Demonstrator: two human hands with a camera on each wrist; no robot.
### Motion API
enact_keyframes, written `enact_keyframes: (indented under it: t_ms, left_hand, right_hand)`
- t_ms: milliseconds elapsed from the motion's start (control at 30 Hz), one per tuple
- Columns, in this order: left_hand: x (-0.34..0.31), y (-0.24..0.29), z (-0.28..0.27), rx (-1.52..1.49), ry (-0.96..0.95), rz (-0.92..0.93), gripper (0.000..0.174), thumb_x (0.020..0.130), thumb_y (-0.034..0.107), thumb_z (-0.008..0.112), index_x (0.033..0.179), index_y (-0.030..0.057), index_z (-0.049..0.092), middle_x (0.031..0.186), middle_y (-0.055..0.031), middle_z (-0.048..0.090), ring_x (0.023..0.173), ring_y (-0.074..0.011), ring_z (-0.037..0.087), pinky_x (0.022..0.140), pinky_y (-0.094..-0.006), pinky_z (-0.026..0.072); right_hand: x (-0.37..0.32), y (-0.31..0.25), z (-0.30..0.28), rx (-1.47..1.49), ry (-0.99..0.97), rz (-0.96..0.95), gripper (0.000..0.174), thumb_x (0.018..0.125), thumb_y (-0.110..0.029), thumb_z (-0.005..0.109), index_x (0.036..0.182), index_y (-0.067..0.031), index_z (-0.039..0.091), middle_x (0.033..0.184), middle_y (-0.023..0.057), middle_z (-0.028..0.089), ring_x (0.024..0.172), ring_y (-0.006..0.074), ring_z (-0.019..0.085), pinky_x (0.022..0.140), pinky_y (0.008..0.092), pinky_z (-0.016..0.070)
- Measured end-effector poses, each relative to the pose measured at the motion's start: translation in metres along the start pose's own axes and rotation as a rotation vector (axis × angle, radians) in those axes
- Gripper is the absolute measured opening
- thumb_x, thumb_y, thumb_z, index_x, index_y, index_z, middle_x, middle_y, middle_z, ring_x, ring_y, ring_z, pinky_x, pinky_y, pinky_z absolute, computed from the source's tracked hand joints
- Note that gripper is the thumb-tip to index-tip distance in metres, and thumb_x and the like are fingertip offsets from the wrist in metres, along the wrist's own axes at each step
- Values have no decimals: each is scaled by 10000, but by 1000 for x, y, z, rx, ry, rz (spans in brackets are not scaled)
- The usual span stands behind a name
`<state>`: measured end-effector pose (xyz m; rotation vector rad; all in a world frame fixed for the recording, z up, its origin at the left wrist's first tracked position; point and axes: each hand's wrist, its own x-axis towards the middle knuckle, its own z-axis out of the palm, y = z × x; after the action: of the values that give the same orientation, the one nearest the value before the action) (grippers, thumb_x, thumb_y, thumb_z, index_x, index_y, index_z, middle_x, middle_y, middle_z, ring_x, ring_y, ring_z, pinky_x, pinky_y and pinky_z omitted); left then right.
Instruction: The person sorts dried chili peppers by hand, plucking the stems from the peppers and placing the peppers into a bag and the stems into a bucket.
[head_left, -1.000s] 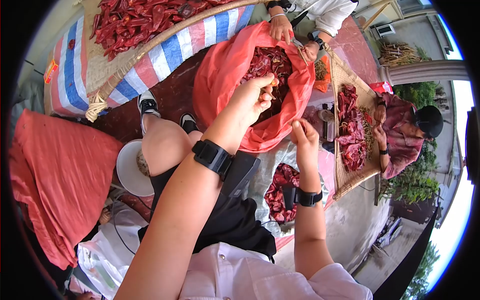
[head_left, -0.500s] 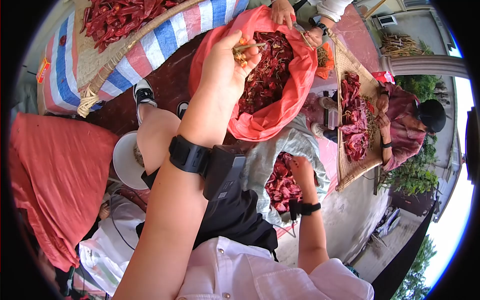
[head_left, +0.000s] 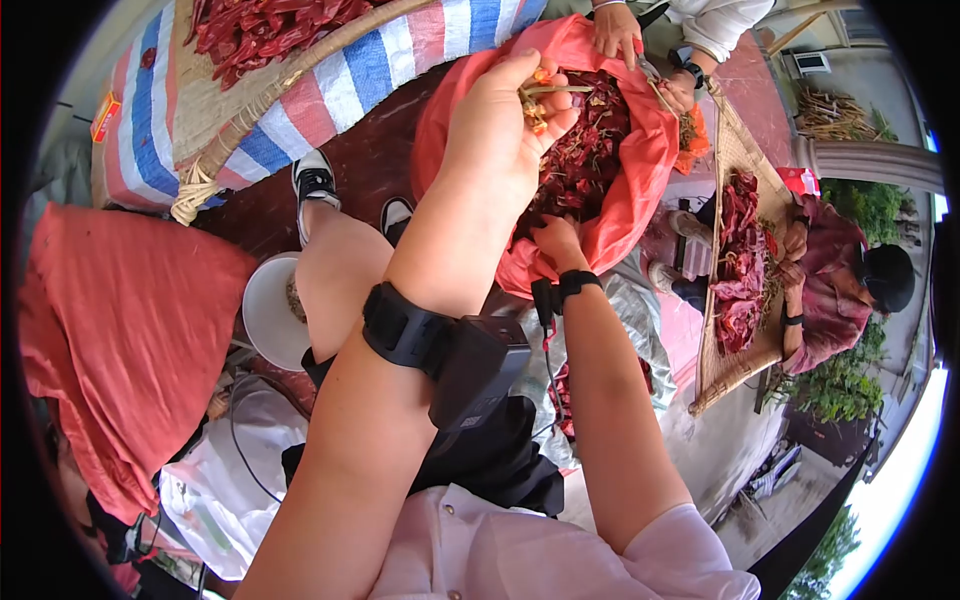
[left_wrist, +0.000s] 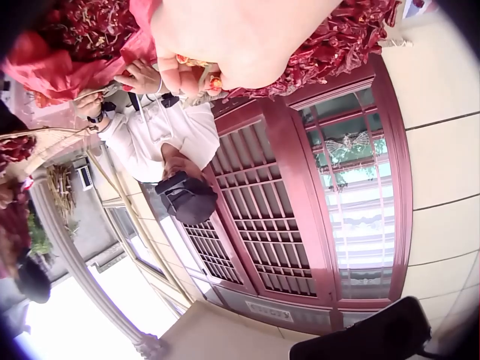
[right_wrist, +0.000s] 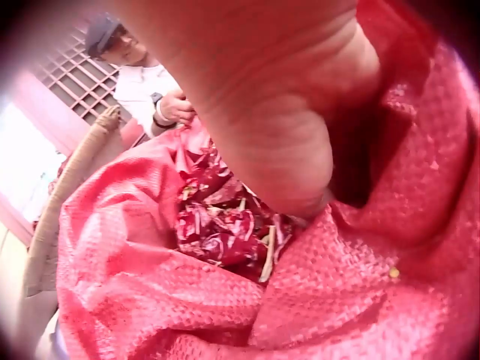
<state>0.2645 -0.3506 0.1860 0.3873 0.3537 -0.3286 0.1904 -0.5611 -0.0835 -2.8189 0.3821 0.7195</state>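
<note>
Pepper stems with yellow-orange caps [head_left: 541,108] lie in the curled fingers of my left hand [head_left: 492,125], palm up over the left rim of the red sack [head_left: 655,150]. In the left wrist view, the hand [left_wrist: 247,37] covers most of the stems. Dried red peppers [head_left: 600,125] and loose stems fill the sack. My right hand [head_left: 556,238] reaches into its near side, fingertips hidden among the peppers. The right wrist view shows the heel of that hand [right_wrist: 277,112] against the sack's folds [right_wrist: 360,277]; whether it grips anything is not visible.
Another person's hands [head_left: 675,92] hold scissors at the sack's far rim. A woven tray [head_left: 712,360] with peppers is at right, beside a seated person. A grey sack [head_left: 635,310], a white bucket [head_left: 272,318] and a striped cloth [head_left: 300,110] surround my legs.
My right hand has moved from the grey sack, where it was half a second ago, up into the red sack. My left hand, earlier more closed over the peppers, has turned palm up with the stems.
</note>
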Motion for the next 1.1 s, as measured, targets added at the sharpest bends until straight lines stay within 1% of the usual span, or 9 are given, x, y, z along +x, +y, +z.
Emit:
enact_keyframes:
  t_ms: [267, 433, 533, 567, 667, 700, 833, 1000, 1100]
  left_hand:
    - [-3, -6, 8, 31, 30, -11, 136, 855, 169, 547, 821, 37, 538, 773, -75, 556, 670, -163, 543, 673, -303, 486]
    - [0, -11, -1, 84, 8, -80, 222, 867, 240, 541, 725, 79, 487, 783, -72, 551, 690, -161, 563, 689, -312, 494]
    - [0, -19, -3, 129, 62, -122, 281, 870, 292, 542, 682, 103, 454, 788, -74, 555, 706, -172, 579, 702, -318, 503]
    - [1, -22, -5, 150, 40, -142, 304, 870, 322, 542, 675, 106, 455, 777, -75, 555, 714, -177, 592, 686, -319, 512]
    - [0, -34, -6, 229, 73, -197, 307, 867, 327, 546, 679, 100, 461, 749, -76, 552, 715, -178, 595, 651, -316, 516]
    - [1, -39, -8, 260, 97, -227, 248, 859, 296, 567, 744, 81, 521, 737, -65, 557, 681, -162, 582, 616, -299, 512]
    - [0, -49, -13, 427, -16, -330, 178, 810, 198, 633, 938, 83, 591, 795, -7, 576, 662, -98, 542, 615, -251, 485]
    - [-8, -55, -9, 564, -106, -295, 223, 768, 140, 665, 973, 71, 608, 759, 17, 601, 633, -59, 539, 591, -216, 461]
    - [-4, -63, -17, 618, -124, -179, 176, 770, 134, 658, 922, 46, 644, 717, 3, 612, 575, -53, 527, 542, -199, 444]
  right_hand:
    - [-58, -18, -70, 1065, 213, -198, 293, 761, -157, 650, 1042, -75, 645, 1318, 144, 408, 1197, 244, 404, 974, 320, 325]
    - [-95, -31, -120, 1598, 52, -354, 282, 832, -139, 557, 1026, 60, 604, 1158, 83, 463, 1103, 163, 440, 959, 280, 320]
    - [-108, -35, -143, 1669, 44, -403, 230, 833, -131, 558, 962, 49, 621, 1141, 92, 493, 1064, 158, 475, 938, 278, 339]
    - [-114, -43, -153, 1666, 93, -414, 167, 833, -152, 568, 850, 11, 600, 936, 26, 568, 959, 153, 517, 874, 285, 376]
    - [-121, -45, -173, 1561, 198, -403, 108, 813, -58, 587, 710, -31, 570, 1037, 58, 583, 946, 137, 543, 848, 242, 381]
    - [-122, -48, -180, 1487, 239, -392, 195, 796, -46, 611, 637, -75, 503, 868, -6, 592, 795, 88, 535, 796, 216, 374]
    - [-124, -51, -195, 1351, 284, -381, 218, 785, -36, 618, 629, -81, 473, 717, -52, 508, 678, 43, 442, 739, 192, 360]
    - [-124, -57, -204, 1111, 397, -532, 267, 765, -5, 621, 634, -69, 397, 624, -62, 374, 629, 35, 342, 609, 178, 343]
    - [-129, -62, -210, 1018, 445, -428, 274, 757, -5, 621, 648, -69, 378, 612, -47, 348, 593, 47, 323, 583, 181, 349]
